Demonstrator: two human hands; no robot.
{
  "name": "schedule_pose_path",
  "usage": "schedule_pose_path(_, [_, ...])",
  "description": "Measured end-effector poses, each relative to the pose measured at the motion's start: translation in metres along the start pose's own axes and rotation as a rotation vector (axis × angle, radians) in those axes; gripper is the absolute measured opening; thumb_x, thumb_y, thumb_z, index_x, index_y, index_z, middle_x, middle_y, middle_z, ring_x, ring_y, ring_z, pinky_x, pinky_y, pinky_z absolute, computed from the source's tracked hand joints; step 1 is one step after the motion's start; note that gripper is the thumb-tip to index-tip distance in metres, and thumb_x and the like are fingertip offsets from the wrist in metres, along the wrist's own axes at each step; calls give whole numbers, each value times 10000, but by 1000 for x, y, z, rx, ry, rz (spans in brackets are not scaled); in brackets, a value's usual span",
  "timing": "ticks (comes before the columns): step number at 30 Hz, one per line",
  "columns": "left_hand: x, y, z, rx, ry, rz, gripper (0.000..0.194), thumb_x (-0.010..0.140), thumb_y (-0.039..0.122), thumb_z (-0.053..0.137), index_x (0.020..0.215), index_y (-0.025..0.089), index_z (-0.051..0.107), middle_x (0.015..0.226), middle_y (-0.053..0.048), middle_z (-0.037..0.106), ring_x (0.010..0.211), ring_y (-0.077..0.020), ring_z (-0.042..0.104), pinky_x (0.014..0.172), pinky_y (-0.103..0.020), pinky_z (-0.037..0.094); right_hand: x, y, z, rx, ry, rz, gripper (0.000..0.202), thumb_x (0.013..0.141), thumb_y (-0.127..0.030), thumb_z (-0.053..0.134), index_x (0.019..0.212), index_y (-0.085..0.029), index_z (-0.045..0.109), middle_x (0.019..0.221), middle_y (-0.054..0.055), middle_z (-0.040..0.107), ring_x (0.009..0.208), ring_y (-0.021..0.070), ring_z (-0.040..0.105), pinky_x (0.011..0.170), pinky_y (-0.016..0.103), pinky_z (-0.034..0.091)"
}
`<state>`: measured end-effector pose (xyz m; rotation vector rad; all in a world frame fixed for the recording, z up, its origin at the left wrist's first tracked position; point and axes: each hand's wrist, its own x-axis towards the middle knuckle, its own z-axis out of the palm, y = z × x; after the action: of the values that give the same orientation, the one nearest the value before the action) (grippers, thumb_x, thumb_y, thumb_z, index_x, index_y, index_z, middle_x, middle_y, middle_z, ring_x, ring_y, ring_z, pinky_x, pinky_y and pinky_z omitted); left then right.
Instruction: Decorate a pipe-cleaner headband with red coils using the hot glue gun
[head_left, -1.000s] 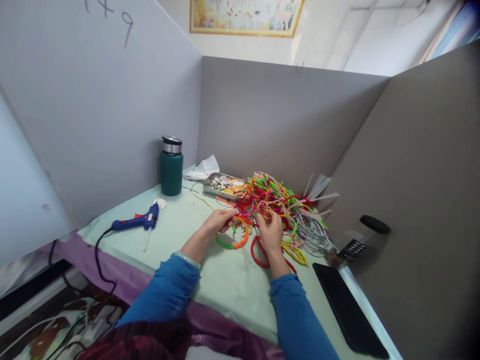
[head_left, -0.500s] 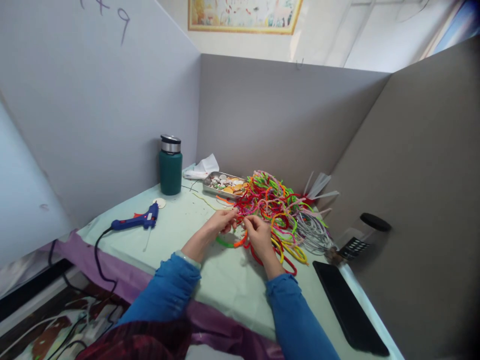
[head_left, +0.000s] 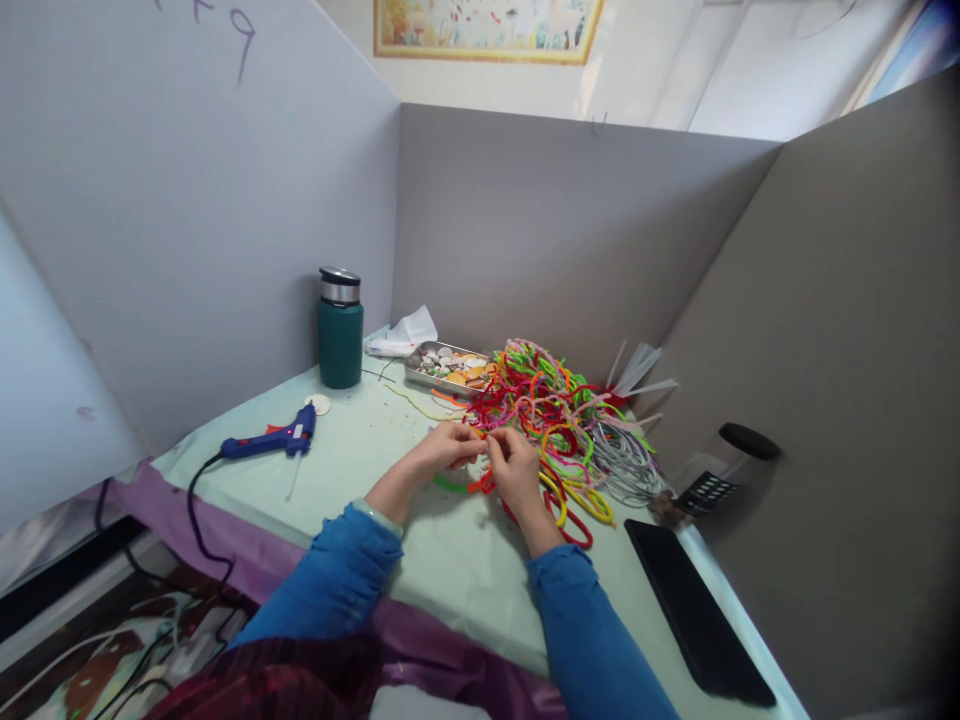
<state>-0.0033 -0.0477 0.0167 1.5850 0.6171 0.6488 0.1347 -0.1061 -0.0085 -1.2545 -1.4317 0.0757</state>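
Note:
Fingertips nearly touching, my left hand (head_left: 448,448) and my right hand (head_left: 514,470) meet over the table, in front of a tangled pile of colourful fuzzy stems (head_left: 536,390). Both are closed in a pinch. What they pinch is too small to make out. Just below the fingers, a green stem piece (head_left: 451,484) and an orange piece (head_left: 478,484) show, partly hidden by the hands. Red and yellow loops (head_left: 585,500) lie to the right of my right hand.
A metal tray (head_left: 427,379) of small pieces sits behind my left hand. A green bottle (head_left: 340,340) and blue glue gun (head_left: 274,441) are left. Grey stems (head_left: 626,465), a clear jar (head_left: 720,475) and a black flat object (head_left: 694,610) are right.
My left hand has shifted slightly right, and its fingertips are now closer to those of my right hand. The view has tilted a little.

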Motion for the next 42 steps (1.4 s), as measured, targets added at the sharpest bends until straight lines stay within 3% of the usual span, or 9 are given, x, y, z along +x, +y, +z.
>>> schedule_pose_path(8, [4,-5,-2,-33,104,16,341,645,432,666,746,113,598,559,23,515,380,-37,333,375,-200,193,1,5,0,-28,-9,-17,113,828,-268,501,803,-212,596,742,23,602,705,171,538,650,273,400])
schedule_pose_path(18, [2,-2,-2,9,23,-21,304,660,419,643,659,128,557,421,64,409,361,-44,302,380,-203,172,0,6,0,-91,-23,-46,120,840,-264,488,822,-190,581,767,34,614,709,164,559,648,267,422])
schedule_pose_path(24, [1,-2,0,-12,5,-11,318,664,430,641,614,138,527,455,50,449,369,-44,323,386,-205,194,-1,5,4,-67,11,-42,108,839,-243,487,818,-184,575,749,29,611,696,160,559,652,269,424])
schedule_pose_path(28, [4,-5,0,-23,84,-4,306,632,411,672,682,127,568,503,41,495,374,-43,345,381,-200,210,-2,2,5,-36,16,-35,117,843,-245,481,827,-184,580,755,26,609,696,157,557,655,269,425])
schedule_pose_path(33, [5,-7,-2,-42,138,28,299,624,389,692,716,131,573,445,68,427,366,-49,339,375,-195,206,0,0,4,11,-31,-44,140,848,-248,481,838,-187,607,803,36,612,742,162,563,685,275,429])
schedule_pose_path(37, [4,-7,-3,-111,155,29,297,626,385,693,713,131,567,478,56,461,367,-45,335,366,-196,207,0,1,4,114,-41,28,157,853,-273,484,932,-191,592,831,34,620,736,158,570,667,268,440])
schedule_pose_path(42, [5,-6,-2,-127,157,-10,298,617,379,697,720,132,566,450,65,439,360,-44,320,363,-194,199,-1,4,5,95,-39,83,128,846,-296,495,833,-193,571,709,0,582,630,140,529,604,253,417])
